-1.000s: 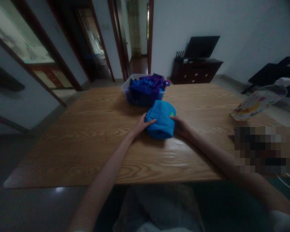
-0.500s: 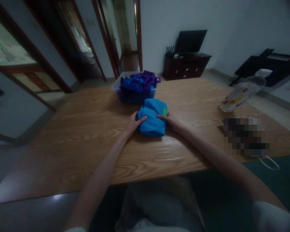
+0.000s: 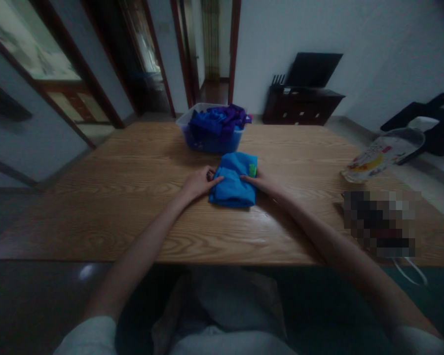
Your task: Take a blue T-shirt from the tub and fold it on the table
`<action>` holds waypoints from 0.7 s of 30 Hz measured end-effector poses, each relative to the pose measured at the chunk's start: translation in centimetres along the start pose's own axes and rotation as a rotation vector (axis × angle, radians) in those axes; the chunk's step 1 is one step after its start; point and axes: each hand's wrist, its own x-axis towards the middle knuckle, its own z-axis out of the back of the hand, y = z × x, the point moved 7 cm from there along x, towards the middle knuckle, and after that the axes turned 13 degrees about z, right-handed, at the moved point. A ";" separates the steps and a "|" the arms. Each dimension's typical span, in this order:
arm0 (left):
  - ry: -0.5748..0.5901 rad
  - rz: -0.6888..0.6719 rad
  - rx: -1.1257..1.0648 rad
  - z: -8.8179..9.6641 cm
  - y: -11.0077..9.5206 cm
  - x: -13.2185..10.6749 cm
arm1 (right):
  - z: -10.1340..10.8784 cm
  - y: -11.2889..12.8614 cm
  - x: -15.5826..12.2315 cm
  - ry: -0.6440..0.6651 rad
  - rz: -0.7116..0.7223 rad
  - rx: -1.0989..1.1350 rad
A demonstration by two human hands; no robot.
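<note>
A folded bright blue cloth [image 3: 233,185] with a small green tag lies on the wooden table [image 3: 133,197] in front of me. My left hand [image 3: 199,181] grips its left edge, thumb on top and fingers curled. My right hand [image 3: 261,183] holds its right edge by the green tag, fingers tucked against the fabric. Just behind the cloth stands a clear plastic tub [image 3: 210,140] heaped with blue and purple cloths.
A printed plastic bag [image 3: 383,155] lies at the table's right side, with a blurred-out patch [image 3: 379,224] near the right front edge. Beyond the table are a dark cabinet [image 3: 303,106] with a screen, and doorways at the back left.
The blue cloth has flattened into a tighter fold. My left hand has drawn back to its left edge and curled. The view has shifted slightly.
</note>
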 end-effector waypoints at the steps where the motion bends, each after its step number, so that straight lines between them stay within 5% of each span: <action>1: 0.011 0.004 -0.032 -0.3 0.2 0.4 | 0.3 -0.1 0.3 0.023 0.020 -0.057; 8: 0.100 -0.028 -0.069 -1.9 -1.2 4.9 | 2.4 -0.6 1.3 -0.062 0.213 -0.296; 13: 0.024 -0.073 0.052 -3.0 -2.1 5.0 | 2.1 -0.3 0.6 -0.045 0.263 -0.328; 21: 0.131 -0.025 -0.439 -3.9 -1.7 4.1 | 0.2 0.0 0.7 -0.093 0.135 -0.021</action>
